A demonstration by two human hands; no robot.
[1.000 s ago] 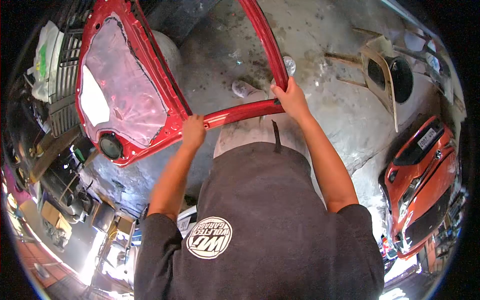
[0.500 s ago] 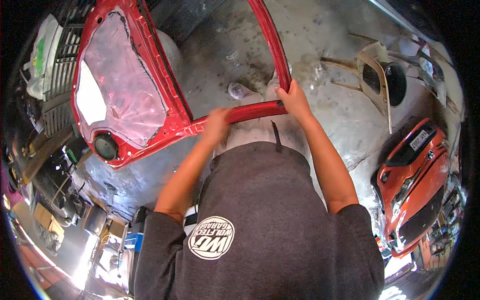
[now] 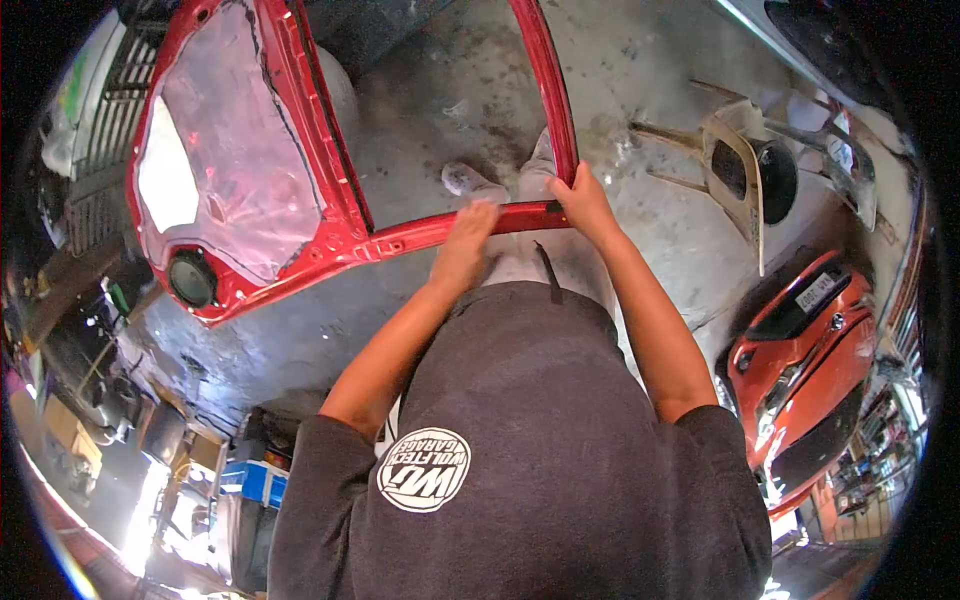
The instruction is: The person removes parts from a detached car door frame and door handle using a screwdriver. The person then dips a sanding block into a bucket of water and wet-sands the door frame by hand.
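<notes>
Left hand [image 3: 465,248]: is touching the door [image 3: 345,236]; fingers' closing, I cannot tell.
Right hand [image 3: 588,205]: is gripping the door's corner.

You're looking at glossy painted metal on that door [image 3: 348,238], with crinkled, shiny plastic sheet [image 3: 250,150] across it! Your shirt [image 3: 570,430] is matt cloth, the floor [image 3: 625,75] rough concrete.

Forearms [image 3: 645,300] extended forward, left hand [image 3: 466,245] slightly blurred, back upward, right hand [image 3: 587,205] curled in a grip
</notes>
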